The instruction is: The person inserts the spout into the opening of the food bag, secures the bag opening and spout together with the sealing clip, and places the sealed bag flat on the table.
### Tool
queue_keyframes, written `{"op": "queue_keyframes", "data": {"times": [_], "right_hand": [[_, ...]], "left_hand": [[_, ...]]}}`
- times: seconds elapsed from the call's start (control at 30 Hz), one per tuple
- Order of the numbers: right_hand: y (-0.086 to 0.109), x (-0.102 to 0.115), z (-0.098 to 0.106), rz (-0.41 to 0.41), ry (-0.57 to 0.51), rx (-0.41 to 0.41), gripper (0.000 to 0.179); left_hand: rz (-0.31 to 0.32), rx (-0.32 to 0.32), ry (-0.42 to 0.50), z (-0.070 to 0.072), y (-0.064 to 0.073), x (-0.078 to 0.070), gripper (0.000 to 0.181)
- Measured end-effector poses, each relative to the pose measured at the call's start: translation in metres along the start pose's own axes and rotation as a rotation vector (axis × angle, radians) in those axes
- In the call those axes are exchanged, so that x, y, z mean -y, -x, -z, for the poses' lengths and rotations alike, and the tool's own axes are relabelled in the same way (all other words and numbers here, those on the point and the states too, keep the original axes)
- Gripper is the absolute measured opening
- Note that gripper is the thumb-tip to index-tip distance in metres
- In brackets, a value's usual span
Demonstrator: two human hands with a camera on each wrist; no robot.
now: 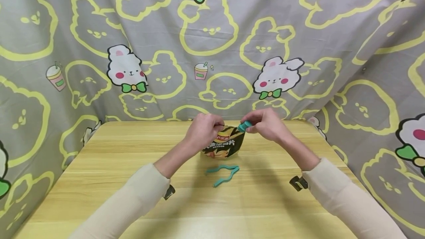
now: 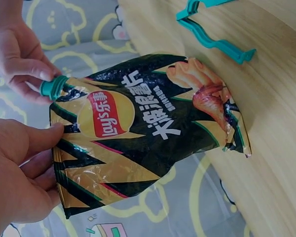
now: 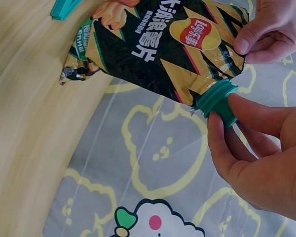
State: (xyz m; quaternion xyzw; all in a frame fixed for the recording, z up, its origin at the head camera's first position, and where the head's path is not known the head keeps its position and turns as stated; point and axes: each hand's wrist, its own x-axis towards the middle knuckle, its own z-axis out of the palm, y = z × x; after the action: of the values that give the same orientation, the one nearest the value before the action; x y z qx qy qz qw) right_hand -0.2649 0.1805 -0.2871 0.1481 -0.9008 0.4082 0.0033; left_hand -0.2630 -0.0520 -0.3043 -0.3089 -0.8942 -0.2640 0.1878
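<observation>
Chip bag point(image 1: 223, 145) stands on its bottom edge near the middle of the table point(image 1: 99, 180), its top gathered between two hands. On the left, the left hand point(image 1: 201, 130) pinches the top corner of the bag, thumb on the printed face and fingers point(image 2: 37, 175) curled behind. On the right, the right hand point(image 1: 267, 124) pinches a teal clip point(image 1: 245, 125) at the other top corner — thumb and fingers pressed on its end, seen closely from the right wrist. The clip looks only started: its end is at the bag's edge, and the top between the hands shows no clip across it, so sliding it along appears to remain. A second teal clip point(image 1: 223, 174) lies open on the table just in front of the bag, untouched.

The table is pale wood — behind and to both sides hangs a grey cloth point(image 1: 299, 28) printed with yellow rabbit outlines and white rabbits.
</observation>
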Motion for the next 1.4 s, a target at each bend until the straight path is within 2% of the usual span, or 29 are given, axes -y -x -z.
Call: {"op": "queue_keyframes", "data": {"times": [0.27,0.5,1.0,1.3,1.4], "right_hand": [[-0.0019,-0.0062,-0.0024,-0.032,-0.025,-0.002,0.026],[-0.0037,-0.01,-0.007,-0.01,-0.051,-0.003,0.028],[-0.0023,-0.007,-0.0084,-0.007,-0.006,-0.003,0.027],[0.0002,-0.0061,-0.0058,-0.007,0.037,0.009,0.047],[0.0024,-0.0079,-0.0037,-0.015,0.043,0.002,0.047]], "left_hand": [[-0.001,-0.008,0.0,-0.0001,-0.0011,-0.0003,0.019],[0.007,-0.001,0.014,0.0001,-0.0012,0.0002,0.019],[0.039,0.016,0.018,0.0018,-0.0019,-0.0005,0.019],[0.031,-0.001,-0.003,0.0015,-0.0013,0.0022,0.017],[0.035,-0.001,-0.001,0.0016,-0.001,0.0021,0.015]]}}
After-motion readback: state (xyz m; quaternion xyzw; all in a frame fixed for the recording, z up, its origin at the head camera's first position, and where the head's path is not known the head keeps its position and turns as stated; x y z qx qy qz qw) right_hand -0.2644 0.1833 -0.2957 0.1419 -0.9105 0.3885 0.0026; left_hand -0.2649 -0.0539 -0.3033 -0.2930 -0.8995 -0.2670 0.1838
